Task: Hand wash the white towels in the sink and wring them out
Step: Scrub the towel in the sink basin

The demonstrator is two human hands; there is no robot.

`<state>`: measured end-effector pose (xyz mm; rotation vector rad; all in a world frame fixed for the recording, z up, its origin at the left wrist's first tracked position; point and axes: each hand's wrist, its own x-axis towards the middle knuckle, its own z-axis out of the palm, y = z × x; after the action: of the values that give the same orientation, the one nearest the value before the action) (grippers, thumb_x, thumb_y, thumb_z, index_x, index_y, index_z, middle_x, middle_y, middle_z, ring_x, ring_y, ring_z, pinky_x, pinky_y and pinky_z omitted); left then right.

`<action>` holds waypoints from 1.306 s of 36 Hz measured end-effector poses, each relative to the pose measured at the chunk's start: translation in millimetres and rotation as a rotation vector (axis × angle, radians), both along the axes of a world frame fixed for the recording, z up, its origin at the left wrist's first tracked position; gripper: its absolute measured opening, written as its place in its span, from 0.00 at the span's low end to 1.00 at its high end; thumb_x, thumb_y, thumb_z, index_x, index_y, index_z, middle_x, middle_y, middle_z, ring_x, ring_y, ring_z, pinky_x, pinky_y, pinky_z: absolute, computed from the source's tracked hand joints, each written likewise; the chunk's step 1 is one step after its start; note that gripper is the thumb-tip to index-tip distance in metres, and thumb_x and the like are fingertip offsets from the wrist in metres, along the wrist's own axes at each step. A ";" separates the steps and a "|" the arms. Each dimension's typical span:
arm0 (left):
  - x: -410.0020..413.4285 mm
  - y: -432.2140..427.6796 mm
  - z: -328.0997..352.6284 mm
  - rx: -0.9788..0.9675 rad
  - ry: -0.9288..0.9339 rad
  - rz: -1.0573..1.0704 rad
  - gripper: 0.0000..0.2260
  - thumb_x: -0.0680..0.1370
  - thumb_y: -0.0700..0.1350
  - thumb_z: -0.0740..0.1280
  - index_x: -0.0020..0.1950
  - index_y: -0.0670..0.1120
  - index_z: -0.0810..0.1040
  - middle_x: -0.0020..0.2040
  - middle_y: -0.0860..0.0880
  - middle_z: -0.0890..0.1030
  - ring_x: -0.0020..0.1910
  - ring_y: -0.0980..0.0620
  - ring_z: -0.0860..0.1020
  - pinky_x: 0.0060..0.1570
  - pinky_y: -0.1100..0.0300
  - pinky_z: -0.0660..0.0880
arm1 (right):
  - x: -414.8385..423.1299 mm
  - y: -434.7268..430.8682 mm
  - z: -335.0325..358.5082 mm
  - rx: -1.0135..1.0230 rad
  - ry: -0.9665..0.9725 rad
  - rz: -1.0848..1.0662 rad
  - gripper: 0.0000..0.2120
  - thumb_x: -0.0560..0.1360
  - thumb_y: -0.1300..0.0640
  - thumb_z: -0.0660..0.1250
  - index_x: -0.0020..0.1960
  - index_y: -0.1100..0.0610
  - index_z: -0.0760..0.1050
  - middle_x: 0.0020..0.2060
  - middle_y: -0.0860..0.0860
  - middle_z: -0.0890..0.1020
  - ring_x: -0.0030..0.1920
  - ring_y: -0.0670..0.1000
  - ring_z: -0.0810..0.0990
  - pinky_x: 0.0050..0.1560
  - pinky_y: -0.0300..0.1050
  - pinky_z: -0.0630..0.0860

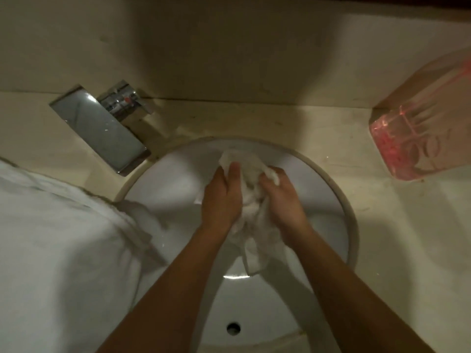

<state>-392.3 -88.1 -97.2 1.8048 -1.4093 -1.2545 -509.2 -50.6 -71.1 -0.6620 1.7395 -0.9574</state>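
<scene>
I had both hands, left hand and right hand, clamped on one white towel, bunched between them over the sink. I held it there, I judged, so the water fell into the basin.

- A beige stone countertop carries everything, with 1 round white sink set into it.
- Left of the sink, a pile of white towels lies on the countertop, 1 edge spilling over the sink's rim.
- Behind the sink and to its left stands 1 chrome faucet, its flat spout reaching toward the rim.
- Right of the sink, well apart from it, sits 1 clear pink-tinted container.
</scene>
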 end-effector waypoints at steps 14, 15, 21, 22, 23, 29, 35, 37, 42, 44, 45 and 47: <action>-15.2 -8.1 4.4 0.039 -0.010 0.088 0.30 0.89 0.57 0.50 0.36 0.45 0.78 0.34 0.50 0.80 0.34 0.58 0.78 0.33 0.67 0.70 | 21.8 -6.8 -6.0 0.019 0.100 -0.122 0.17 0.88 0.46 0.59 0.58 0.58 0.80 0.48 0.53 0.86 0.50 0.50 0.85 0.52 0.47 0.80; -11.0 -13.2 4.0 0.045 -0.017 0.090 0.29 0.89 0.58 0.50 0.35 0.46 0.76 0.34 0.48 0.81 0.35 0.54 0.79 0.35 0.62 0.70 | 24.6 0.8 -4.8 0.008 0.103 -0.088 0.17 0.88 0.46 0.59 0.58 0.57 0.81 0.49 0.52 0.87 0.50 0.50 0.86 0.53 0.47 0.81; -24.3 9.1 4.9 0.067 0.061 -0.135 0.26 0.89 0.55 0.51 0.47 0.41 0.82 0.33 0.55 0.77 0.31 0.70 0.76 0.35 0.74 0.69 | 3.4 -21.2 -15.8 0.040 0.107 -0.217 0.17 0.88 0.50 0.60 0.43 0.54 0.75 0.37 0.53 0.81 0.40 0.50 0.80 0.46 0.50 0.77; -26.9 12.5 5.3 0.055 0.082 -0.129 0.24 0.89 0.55 0.52 0.49 0.44 0.82 0.35 0.56 0.78 0.34 0.70 0.78 0.39 0.73 0.70 | 2.6 -25.8 -17.9 0.038 0.080 -0.228 0.17 0.88 0.50 0.60 0.43 0.55 0.76 0.37 0.54 0.82 0.39 0.51 0.81 0.45 0.49 0.78; -26.7 10.8 6.3 0.056 0.098 -0.080 0.23 0.89 0.55 0.52 0.47 0.47 0.82 0.37 0.55 0.80 0.37 0.66 0.79 0.44 0.68 0.73 | 4.4 -26.2 -16.1 0.050 0.073 -0.206 0.18 0.88 0.49 0.60 0.45 0.57 0.77 0.38 0.54 0.83 0.39 0.50 0.82 0.45 0.47 0.78; -15.7 -13.8 16.7 0.130 0.027 0.057 0.28 0.89 0.58 0.49 0.42 0.47 0.81 0.40 0.49 0.83 0.41 0.56 0.82 0.41 0.63 0.72 | 14.1 8.5 5.9 0.090 -0.041 -0.111 0.19 0.88 0.44 0.57 0.54 0.52 0.84 0.46 0.52 0.89 0.49 0.49 0.88 0.52 0.46 0.84; -22.7 0.3 12.5 0.180 0.114 -0.128 0.23 0.89 0.55 0.51 0.50 0.46 0.81 0.39 0.56 0.80 0.40 0.68 0.76 0.39 0.78 0.69 | -2.0 -26.2 -19.5 0.128 -0.001 -0.165 0.18 0.87 0.47 0.60 0.45 0.56 0.78 0.42 0.55 0.85 0.47 0.55 0.85 0.56 0.58 0.83; -16.4 -0.7 18.6 0.171 0.124 -0.078 0.22 0.88 0.56 0.51 0.53 0.46 0.81 0.42 0.58 0.80 0.42 0.66 0.76 0.41 0.74 0.69 | -8.1 -27.8 -18.7 0.153 -0.068 -0.182 0.19 0.86 0.46 0.59 0.49 0.60 0.79 0.45 0.58 0.86 0.50 0.56 0.85 0.60 0.58 0.82; 16.3 -12.3 16.9 0.253 -0.150 -0.206 0.50 0.73 0.75 0.37 0.79 0.44 0.71 0.75 0.41 0.76 0.74 0.40 0.73 0.74 0.45 0.67 | -25.9 -4.7 -10.2 0.166 -0.172 -0.348 0.15 0.88 0.45 0.60 0.58 0.54 0.81 0.53 0.54 0.87 0.55 0.54 0.85 0.62 0.51 0.80; 20.9 -13.1 7.3 0.251 -0.396 -0.336 0.41 0.82 0.67 0.34 0.80 0.45 0.68 0.74 0.41 0.75 0.74 0.39 0.70 0.74 0.42 0.60 | -34.0 5.2 -13.2 0.229 -0.331 -0.447 0.24 0.83 0.38 0.66 0.64 0.57 0.83 0.57 0.58 0.87 0.57 0.59 0.87 0.64 0.58 0.81; 20.1 -11.7 4.0 0.206 -0.468 -0.388 0.38 0.83 0.63 0.33 0.80 0.47 0.67 0.73 0.42 0.75 0.75 0.39 0.69 0.75 0.41 0.58 | -35.3 8.1 -13.6 0.266 -0.430 -0.469 0.29 0.78 0.34 0.68 0.66 0.57 0.83 0.58 0.59 0.87 0.58 0.62 0.87 0.65 0.63 0.81; 17.9 -7.9 -2.5 0.136 -0.427 -0.434 0.42 0.78 0.68 0.33 0.78 0.49 0.69 0.69 0.42 0.77 0.75 0.39 0.68 0.76 0.43 0.57 | -36.1 11.1 -4.5 0.271 -0.589 -0.482 0.31 0.79 0.33 0.66 0.66 0.58 0.83 0.61 0.61 0.86 0.60 0.65 0.86 0.62 0.63 0.81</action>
<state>-374.5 -96.0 -99.7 2.0102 -2.0852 -1.2350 -545.3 -39.5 -75.6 0.2225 1.4654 -1.0744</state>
